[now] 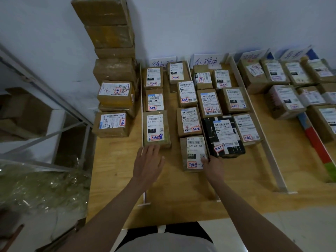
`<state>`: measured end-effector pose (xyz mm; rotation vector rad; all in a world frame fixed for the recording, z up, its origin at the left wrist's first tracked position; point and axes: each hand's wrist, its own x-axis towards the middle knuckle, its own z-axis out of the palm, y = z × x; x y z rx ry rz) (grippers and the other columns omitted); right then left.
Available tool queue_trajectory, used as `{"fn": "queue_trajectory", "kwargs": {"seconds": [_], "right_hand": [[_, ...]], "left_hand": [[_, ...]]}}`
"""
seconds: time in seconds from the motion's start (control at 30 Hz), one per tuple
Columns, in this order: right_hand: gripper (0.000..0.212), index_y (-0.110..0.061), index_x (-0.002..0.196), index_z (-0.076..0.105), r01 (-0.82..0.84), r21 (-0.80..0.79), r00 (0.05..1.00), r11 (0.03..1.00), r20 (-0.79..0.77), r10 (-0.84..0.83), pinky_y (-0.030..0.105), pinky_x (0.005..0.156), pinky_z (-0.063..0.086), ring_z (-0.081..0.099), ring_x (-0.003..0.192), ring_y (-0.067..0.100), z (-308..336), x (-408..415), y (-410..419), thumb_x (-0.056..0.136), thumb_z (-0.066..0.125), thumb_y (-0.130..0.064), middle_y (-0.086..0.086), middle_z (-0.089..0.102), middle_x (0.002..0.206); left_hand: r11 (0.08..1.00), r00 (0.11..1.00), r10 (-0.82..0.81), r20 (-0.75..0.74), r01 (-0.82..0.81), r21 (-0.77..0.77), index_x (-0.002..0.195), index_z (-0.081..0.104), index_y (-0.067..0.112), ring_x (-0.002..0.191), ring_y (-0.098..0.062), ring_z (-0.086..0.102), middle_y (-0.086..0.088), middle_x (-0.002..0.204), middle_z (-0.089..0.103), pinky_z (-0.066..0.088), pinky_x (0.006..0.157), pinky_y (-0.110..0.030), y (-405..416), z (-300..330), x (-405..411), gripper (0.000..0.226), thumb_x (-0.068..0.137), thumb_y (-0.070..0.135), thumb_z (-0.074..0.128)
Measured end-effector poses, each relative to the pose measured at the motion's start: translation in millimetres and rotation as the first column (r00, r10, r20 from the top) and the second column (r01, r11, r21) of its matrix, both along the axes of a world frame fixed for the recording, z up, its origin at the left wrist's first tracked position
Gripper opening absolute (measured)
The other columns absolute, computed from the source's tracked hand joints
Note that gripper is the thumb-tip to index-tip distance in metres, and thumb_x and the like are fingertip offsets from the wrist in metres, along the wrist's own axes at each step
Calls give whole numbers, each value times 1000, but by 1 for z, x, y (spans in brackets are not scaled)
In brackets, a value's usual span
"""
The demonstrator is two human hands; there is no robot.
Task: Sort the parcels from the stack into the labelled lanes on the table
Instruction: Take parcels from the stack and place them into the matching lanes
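Head view: left hand (148, 161) flat, fingers straight, tips touching the 010 parcel (156, 129). Right hand (213, 165) grips the 070 parcel (194, 153) at its near-right corner, on the table (116, 170).

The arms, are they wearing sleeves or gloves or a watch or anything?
No. Both arms are bare as far as the picture shows, with no sleeves in sight. The left hand and the right hand have no gloves, and I see no watch, bracelet or rings on the wrists or fingers. At the bottom edge there is a light grey top and dark trousers.
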<state>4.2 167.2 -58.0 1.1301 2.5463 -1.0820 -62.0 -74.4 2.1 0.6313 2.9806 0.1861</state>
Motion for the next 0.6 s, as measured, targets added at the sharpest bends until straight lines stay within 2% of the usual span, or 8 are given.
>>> {"fn": "queue_trajectory", "kwargs": {"seconds": [0.13,0.27,0.37,0.5,0.6], "right_hand": [[30,-7,111,68,47,6,998,999,-30,-47,49,90,53,58,105,29,0,-1,-1,97,59,-32,14,59,117],[34,-6,117,56,103,-17,990,994,-90,-105,49,93,51,55,112,31,8,9,-9,92,66,-28,13,55,120],[48,-8,128,50,-24,107,995,994,-94,34,44,96,49,49,119,28,17,22,-17,89,71,-26,12,48,129],[61,-15,140,46,-276,257,957,926,-18,290,42,101,46,40,126,27,19,34,-24,88,71,-34,10,41,139],[63,-16,144,43,-322,263,943,909,10,332,43,103,45,38,128,28,17,35,-25,89,70,-34,10,39,144]], "left_hand": [[1000,1000,12,-19,-12,5,130,57,14,124,-21,52,-4,132,58,37,112,-46,1,3,3,51,94,44,36],[1000,999,13,-29,-13,4,130,57,14,123,-21,52,-3,132,57,37,111,-46,-3,2,7,47,96,41,40],[1000,1000,17,-8,-17,2,132,55,13,125,-22,51,-4,135,55,36,112,-46,-5,-1,10,45,97,39,47],[999,999,34,14,-34,-5,132,56,12,125,-23,51,-5,134,56,36,113,-47,-4,-2,15,47,94,39,51],[999,999,37,7,-37,-2,129,59,11,123,-23,53,-6,131,58,38,111,-47,-2,-2,20,45,93,38,54]]}}
